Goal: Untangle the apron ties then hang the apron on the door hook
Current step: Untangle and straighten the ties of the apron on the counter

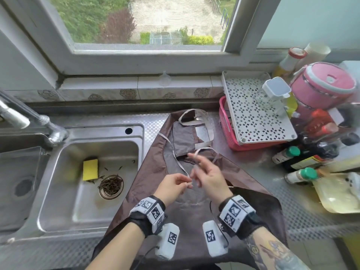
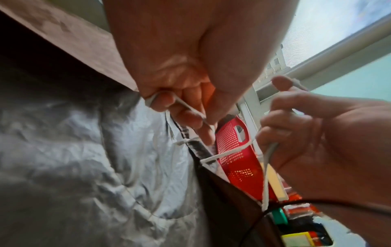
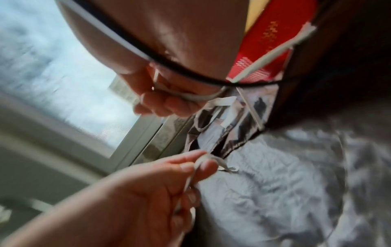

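Note:
A brown apron (image 1: 155,158) lies spread on the steel counter right of the sink, its white neck loop (image 1: 192,117) at the far end. My left hand (image 1: 187,182) pinches a thin white apron tie (image 1: 176,158) between thumb and forefinger just above the cloth. My right hand (image 1: 196,164), close beside it, has the other tie (image 1: 206,149) looped round its curled fingers. In the left wrist view the left hand (image 2: 186,113) pinches the tie while the right hand (image 2: 296,133) grips a strand. The right wrist view, blurred, shows the right hand (image 3: 169,102) curled round a tie and the left hand (image 3: 196,165) pinching one. No door hook is in view.
A steel sink (image 1: 58,221) with a yellow sponge (image 1: 90,169) lies to the left, under a faucet (image 1: 29,117). A red basket (image 1: 226,129) with a white perforated tray (image 1: 259,114), a pink cooker (image 1: 321,86) and several bottles crowd the right. A window is straight ahead.

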The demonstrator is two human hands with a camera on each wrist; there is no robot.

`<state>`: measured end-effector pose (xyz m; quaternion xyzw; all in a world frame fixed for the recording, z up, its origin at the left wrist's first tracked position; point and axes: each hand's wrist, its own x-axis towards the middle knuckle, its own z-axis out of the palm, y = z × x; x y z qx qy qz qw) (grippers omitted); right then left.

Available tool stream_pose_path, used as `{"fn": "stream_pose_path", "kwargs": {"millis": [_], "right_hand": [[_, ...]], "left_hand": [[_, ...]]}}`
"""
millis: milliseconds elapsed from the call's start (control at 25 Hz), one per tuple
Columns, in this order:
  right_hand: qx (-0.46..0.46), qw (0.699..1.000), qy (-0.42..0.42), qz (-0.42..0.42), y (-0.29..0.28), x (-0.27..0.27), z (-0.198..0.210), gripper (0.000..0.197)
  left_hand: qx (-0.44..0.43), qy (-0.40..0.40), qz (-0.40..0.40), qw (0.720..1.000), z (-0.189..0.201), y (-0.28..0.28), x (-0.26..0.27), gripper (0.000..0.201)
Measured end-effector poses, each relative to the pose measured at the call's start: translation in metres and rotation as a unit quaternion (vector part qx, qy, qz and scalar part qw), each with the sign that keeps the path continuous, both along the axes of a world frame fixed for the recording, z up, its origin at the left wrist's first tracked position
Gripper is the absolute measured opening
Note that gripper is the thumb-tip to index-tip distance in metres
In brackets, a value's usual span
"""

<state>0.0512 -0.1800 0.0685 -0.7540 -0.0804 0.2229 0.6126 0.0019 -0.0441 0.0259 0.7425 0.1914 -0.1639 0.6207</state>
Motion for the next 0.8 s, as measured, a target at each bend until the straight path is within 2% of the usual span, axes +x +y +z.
{"fn": "stream_pose_path", "kwargs": {"millis": [40, 80, 120, 200, 280, 400, 560, 680, 800], "right_hand": [[-0.08, 0.993, -0.053, 0.071, 0.004, -0.004, -0.004, 0.039], [-0.157, 0.973, -0.102, 0.136, 0.008, -0.009, -0.009, 0.042], [-0.21, 0.954, -0.118, 0.18, 0.01, -0.012, -0.012, 0.044], [-0.25, 0.947, -0.055, 0.194, 0.008, -0.016, -0.012, 0.042], [-0.282, 0.938, -0.012, 0.2, 0.001, -0.019, -0.017, 0.03], [-0.347, 0.908, -0.055, 0.229, -0.007, -0.026, -0.025, 0.018], [-0.347, 0.905, -0.05, 0.242, -0.012, -0.028, -0.03, 0.039], [-0.278, 0.94, -0.014, 0.196, -0.014, -0.021, -0.03, 0.039], [-0.187, 0.971, 0.043, 0.14, -0.016, -0.015, -0.034, 0.038]], "left_hand": [[-0.014, -0.007, -0.023, 1.0, 0.004, -0.001, 0.0, 0.021], [-0.008, -0.019, -0.047, 0.999, 0.005, 0.0, -0.001, 0.021], [0.004, -0.032, -0.067, 0.997, 0.005, 0.003, -0.002, 0.02], [0.018, -0.051, -0.081, 0.995, 0.002, 0.008, -0.006, 0.025], [0.045, -0.056, -0.039, 0.997, 0.0, 0.012, -0.01, 0.025], [0.148, -0.1, -0.007, 0.984, 0.003, 0.015, -0.009, 0.027], [0.263, -0.194, -0.072, 0.942, 0.0, 0.019, -0.005, 0.014], [0.316, -0.206, -0.09, 0.922, -0.009, 0.015, -0.009, 0.01], [0.21, -0.158, -0.103, 0.959, -0.003, 0.005, -0.014, 0.018]]}}
